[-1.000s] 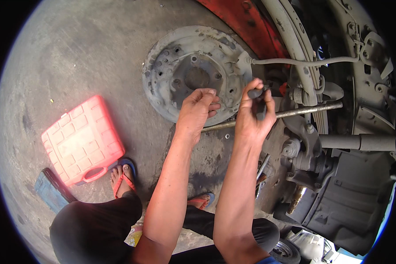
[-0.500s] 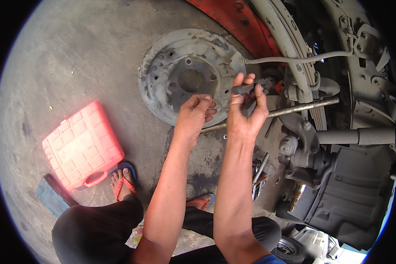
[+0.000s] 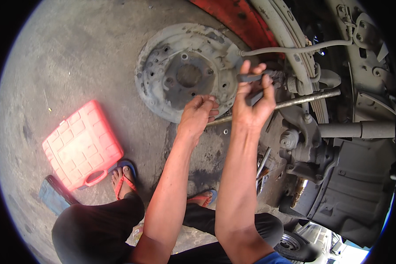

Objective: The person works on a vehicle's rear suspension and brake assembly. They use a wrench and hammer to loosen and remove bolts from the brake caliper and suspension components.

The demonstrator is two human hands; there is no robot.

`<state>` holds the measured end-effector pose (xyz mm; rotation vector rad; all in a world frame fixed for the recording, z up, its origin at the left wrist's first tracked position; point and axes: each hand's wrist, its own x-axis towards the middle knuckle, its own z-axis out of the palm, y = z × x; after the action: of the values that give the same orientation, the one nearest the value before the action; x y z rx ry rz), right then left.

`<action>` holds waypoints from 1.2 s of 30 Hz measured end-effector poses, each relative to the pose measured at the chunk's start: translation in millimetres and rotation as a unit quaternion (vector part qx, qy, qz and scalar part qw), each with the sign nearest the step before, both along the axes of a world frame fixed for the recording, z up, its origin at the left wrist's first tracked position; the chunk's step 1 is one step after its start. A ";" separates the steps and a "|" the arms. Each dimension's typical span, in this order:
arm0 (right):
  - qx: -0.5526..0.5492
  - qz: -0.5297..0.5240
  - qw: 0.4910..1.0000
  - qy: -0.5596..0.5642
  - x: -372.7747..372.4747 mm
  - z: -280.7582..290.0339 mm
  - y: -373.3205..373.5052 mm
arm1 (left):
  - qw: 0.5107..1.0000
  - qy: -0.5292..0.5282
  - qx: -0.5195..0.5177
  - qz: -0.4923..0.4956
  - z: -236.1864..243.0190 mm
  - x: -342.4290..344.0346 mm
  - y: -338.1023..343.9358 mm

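My right hand (image 3: 254, 105) is raised beside the round grey brake backing plate (image 3: 156, 94), closed around a dark tool (image 3: 250, 78). Two handle-like parts show, as on pliers, but blur and my fingers hide its exact kind. Its far end points toward the greasy axle parts to the right. Over the lower edge of the plate, my left hand (image 3: 196, 115) has its fingers curled in with the thumb against them. What it pinches, if anything, is hidden. A long metal bar (image 3: 310, 98) runs behind both hands.
A red plastic tool case (image 3: 84, 143) lies on the floor at left, by my sandalled foot, next to a blue object (image 3: 55, 196). Leaf springs (image 3: 279, 31), a hose (image 3: 294, 49) and a shock absorber (image 3: 358, 130) crowd the right. Loose tools (image 3: 263, 169) lie beside my right forearm.
My right hand has moved slightly up and to the right with the dark tool, its fingers now blurred. The left hand keeps nearly the same curl and place. The view has shifted a little.
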<state>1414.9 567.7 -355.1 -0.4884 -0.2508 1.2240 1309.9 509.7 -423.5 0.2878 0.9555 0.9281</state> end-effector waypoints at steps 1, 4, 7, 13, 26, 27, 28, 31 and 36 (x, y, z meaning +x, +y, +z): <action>-0.029 -0.001 0.999 0.015 0.2 1.5 -1.4 | 1.000 -0.002 0.003 0.002 0.0 0.9 -0.3; -0.059 0.000 0.996 0.069 1.2 6.0 -1.0 | 1.000 0.008 0.004 -0.005 -1.2 4.0 -1.3; 0.045 0.065 0.988 0.133 1.8 1.9 -3.5 | 1.000 0.006 0.012 -0.011 -3.8 8.0 -1.7; 0.038 0.035 0.998 0.032 2.7 -8.5 -6.5 | 1.000 -0.001 0.015 -0.012 -4.3 13.7 -3.7; -0.056 0.074 0.995 0.048 -0.9 6.6 -22.5 | 0.999 -0.011 0.037 0.009 -3.1 10.2 -1.0; -0.037 0.069 0.996 0.043 -0.3 7.6 -21.8 | 0.999 -0.010 0.036 0.012 -3.1 10.7 -1.5; -0.028 0.066 0.996 0.058 0.0 9.0 -21.8 | 0.999 -0.009 0.034 0.005 -3.1 11.1 -2.1; -0.032 0.037 0.998 0.035 -0.7 12.5 -18.3 | 1.000 -0.002 0.029 -0.004 -3.0 11.1 -3.4; -0.039 0.064 0.994 0.080 3.0 13.3 -11.4 | 0.999 0.001 0.033 -0.009 -3.8 10.6 -0.4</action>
<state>1418.0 556.3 -341.8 -0.4435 -0.0984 1.3957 1320.6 509.3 -427.3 0.3534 0.9247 0.9431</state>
